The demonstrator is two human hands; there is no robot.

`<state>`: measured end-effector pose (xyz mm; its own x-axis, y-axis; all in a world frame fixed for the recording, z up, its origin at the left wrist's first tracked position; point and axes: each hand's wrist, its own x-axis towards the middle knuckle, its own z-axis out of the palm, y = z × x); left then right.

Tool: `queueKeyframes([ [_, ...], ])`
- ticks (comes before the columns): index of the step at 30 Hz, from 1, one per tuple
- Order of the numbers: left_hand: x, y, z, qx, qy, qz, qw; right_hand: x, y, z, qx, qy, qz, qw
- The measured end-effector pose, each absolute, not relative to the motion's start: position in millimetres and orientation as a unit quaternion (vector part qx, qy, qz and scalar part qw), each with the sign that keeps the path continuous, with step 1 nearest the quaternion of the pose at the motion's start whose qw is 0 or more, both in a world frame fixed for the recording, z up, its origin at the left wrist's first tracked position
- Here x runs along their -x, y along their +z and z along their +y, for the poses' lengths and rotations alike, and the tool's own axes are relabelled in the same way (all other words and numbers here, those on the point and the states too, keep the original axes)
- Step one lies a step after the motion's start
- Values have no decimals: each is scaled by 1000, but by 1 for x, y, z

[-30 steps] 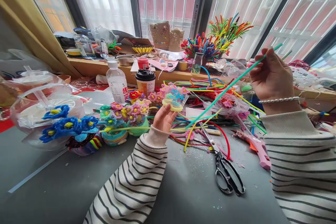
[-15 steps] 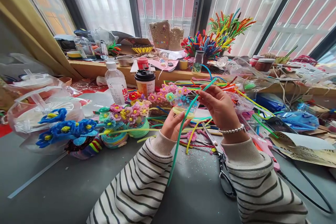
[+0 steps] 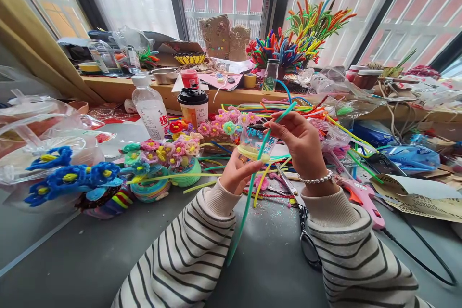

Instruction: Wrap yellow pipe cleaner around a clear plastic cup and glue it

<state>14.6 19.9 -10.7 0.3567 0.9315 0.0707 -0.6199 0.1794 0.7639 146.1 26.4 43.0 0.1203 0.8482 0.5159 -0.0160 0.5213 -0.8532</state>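
Note:
My left hand (image 3: 235,173) is closed around the lower part of a small clear plastic cup (image 3: 253,137) with blue print. A pale yellow band (image 3: 249,153) circles the cup's lower end. A long green pipe cleaner (image 3: 246,209) passes in front of the cup, beside my left thumb, and hangs down between my sleeves. Its upper part is pinched by the thumb and fingers of my right hand (image 3: 299,144), to the right of the cup. Scissors (image 3: 305,236) with black handles lie on the table below my right wrist.
Blue pipe-cleaner flowers (image 3: 72,175) and a pot of pink flowers (image 3: 184,151) stand at left. Behind are a water bottle (image 3: 148,110) and a lidded paper cup (image 3: 194,106). A pink glue gun (image 3: 370,199) with a cord lies at right. Loose pipe cleaners (image 3: 260,187) lie beyond my hands.
The view has shifted slightly. Between my hands the cup and its yellow band show more plainly. Both hands keep their holds, with the green pipe cleaner still across the cup.

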Motion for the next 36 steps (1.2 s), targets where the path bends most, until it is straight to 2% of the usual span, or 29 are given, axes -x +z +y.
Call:
queueKeyframes([
  [36,-19,-24,29,-411,566,204,685,-142,38,23,332,301,-590,672],
])
